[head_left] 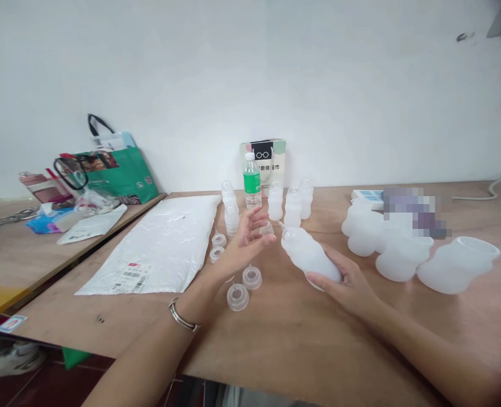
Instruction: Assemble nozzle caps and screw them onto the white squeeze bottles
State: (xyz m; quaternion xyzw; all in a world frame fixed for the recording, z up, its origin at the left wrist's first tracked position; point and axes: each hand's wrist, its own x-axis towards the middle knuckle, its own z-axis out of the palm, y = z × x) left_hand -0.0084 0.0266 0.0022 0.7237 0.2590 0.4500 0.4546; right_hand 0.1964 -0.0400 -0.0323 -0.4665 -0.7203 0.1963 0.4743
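My right hand (344,280) is wrapped round the lower part of a translucent white baby bottle (307,254), which tilts to the left with its nipple end up. Just left of that end, my left hand (250,232) has its fingers spread, with nothing in its grasp. Under and beside my left wrist lie several clear nipple caps (237,297). A clear dome cover (266,228) shows partly behind my left fingers. Several capped bottles (293,207) stand farther back. On the right are several open bottle bodies (445,271) without tops.
A white plastic mailer (157,243) lies flat on the left of the wooden table. A green-labelled water bottle (253,183) stands before a paper bag (276,164) by the wall. A green shopping bag (123,175) rests on the adjoining table. A blurred patch covers something at back right.
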